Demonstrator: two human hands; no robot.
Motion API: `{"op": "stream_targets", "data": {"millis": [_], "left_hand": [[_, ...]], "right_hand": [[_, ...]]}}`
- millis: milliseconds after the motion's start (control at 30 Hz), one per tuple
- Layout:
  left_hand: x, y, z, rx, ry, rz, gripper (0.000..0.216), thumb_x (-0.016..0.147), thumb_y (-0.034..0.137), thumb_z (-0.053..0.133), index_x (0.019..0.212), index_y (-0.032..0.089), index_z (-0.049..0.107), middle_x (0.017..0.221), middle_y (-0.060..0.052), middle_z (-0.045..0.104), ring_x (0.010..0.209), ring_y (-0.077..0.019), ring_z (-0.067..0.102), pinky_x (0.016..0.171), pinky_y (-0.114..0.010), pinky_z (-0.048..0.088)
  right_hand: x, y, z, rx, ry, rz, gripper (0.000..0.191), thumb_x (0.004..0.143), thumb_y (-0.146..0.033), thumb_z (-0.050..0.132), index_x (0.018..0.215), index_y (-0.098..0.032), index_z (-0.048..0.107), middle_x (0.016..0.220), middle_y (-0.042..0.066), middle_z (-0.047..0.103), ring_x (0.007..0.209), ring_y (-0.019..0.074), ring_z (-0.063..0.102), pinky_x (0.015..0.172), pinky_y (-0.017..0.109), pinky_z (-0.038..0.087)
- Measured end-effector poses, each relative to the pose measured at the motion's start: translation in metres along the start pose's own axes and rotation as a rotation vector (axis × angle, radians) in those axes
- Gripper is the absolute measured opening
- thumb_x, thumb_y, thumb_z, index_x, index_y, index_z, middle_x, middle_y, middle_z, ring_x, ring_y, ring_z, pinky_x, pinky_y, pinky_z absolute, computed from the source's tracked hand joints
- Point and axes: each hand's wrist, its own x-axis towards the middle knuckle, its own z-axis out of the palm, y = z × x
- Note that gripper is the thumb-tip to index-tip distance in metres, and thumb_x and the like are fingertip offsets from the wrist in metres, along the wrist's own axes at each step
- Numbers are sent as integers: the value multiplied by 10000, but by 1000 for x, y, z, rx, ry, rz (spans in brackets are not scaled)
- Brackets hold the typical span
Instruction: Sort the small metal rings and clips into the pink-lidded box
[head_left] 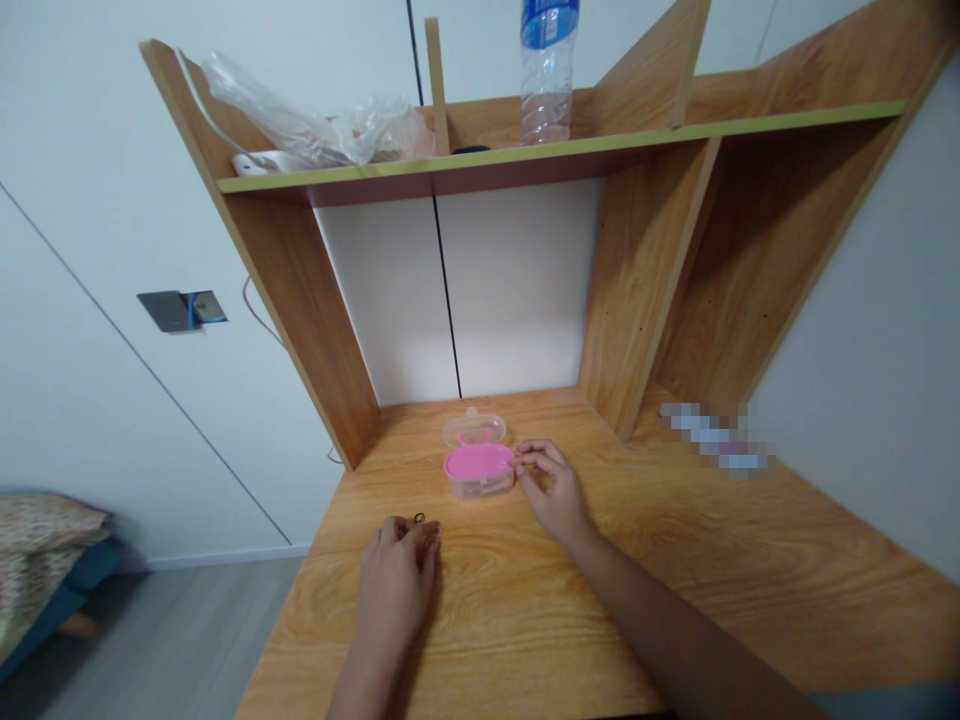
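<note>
A small clear plastic box (480, 488) stands on the desk with its clear lid (474, 430) tipped open at the back. A pink inner tray (477, 462) covers its top, and a pink handle shows by the lid. My right hand (553, 492) is at the box's right end, thumb and forefinger pinched on the tray's edge. My left hand (396, 568) rests on the desk in front and to the left of the box. Its fingertips are pressed together around something small and pale, too small to name. Just beyond them lies a small black hair tie (419, 518).
The wooden desk (517, 620) has a hutch whose shelf (480, 165) overhangs the back. On it stand a plastic bottle (547, 90) and a crumpled plastic bag (360, 130). A blurred-out item (712, 438) lies at the right. An open wall socket (184, 310) is at left.
</note>
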Motion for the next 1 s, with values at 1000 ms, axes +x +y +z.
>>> {"op": "stream_targets", "data": {"millis": [1000], "left_hand": [[0,6,1,-124,55,48,192,869,263,595,867,230,785,879,-90,753,885,-275,665,833,-430,520]], "right_hand": [[-21,-29,4,-41,-472,-202,142,828,-174,588,746,-226,692,674,13,663,641,170,623,634,284,470]]}}
